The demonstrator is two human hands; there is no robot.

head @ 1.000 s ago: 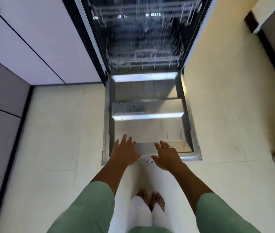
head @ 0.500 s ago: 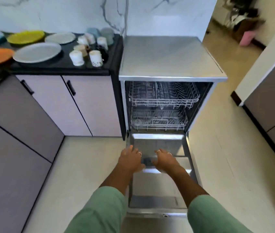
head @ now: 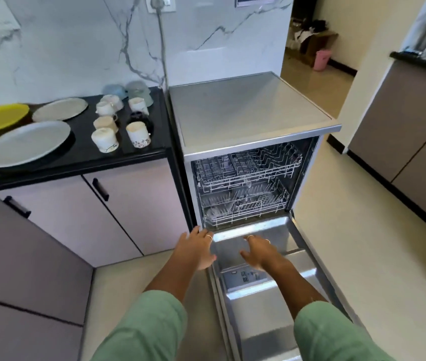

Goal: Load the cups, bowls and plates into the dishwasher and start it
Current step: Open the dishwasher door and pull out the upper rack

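Head view: both hands, left (head: 196,250) and right (head: 261,252), hover open and empty over the lowered door (head: 271,303). The lower rack (head: 243,208) lies straight ahead, nearer the right; cups (head: 105,139) and plates (head: 24,143) wait on the surface (head: 81,160), up-left.

Nothing here can be read. The sticker (head: 257,0) high on the wall above the dishwasher (head: 248,113) is too blurred. The cups (head: 138,134) beside it carry only faint patterns.

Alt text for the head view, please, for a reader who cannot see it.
Two bare hands, left hand and right hand, reach over the lowered door of an open dishwasher with two racks. Cups and plates wait on the black counter to its left.
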